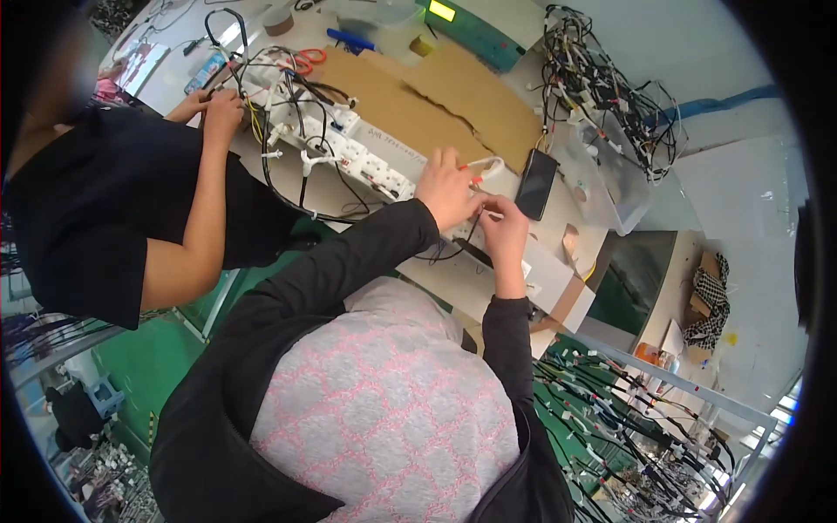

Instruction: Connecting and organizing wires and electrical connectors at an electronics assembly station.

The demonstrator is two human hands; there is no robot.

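Note:
Over the long white fixture board (375, 172), my left hand (447, 190) and my right hand (506, 231) meet fingertip to fingertip. A thin black wire (473, 228) runs up from the board to where they meet. Both hands are closed in a pinch on it; the wire's end is hidden by the fingers. Just beyond my left hand lies a white looped thing with orange-red parts (485, 167), its kind unclear. White connector blocks and black cables line the board toward the left.
At the left a co-worker's hands (222, 113) handle cables at the board's far end. Torn cardboard (436, 96), red-handled scissors (307, 61) and a black phone (537, 185) lie behind. A clear plastic bin (610, 187) and a tangled wire bundle (602, 78) are at the right.

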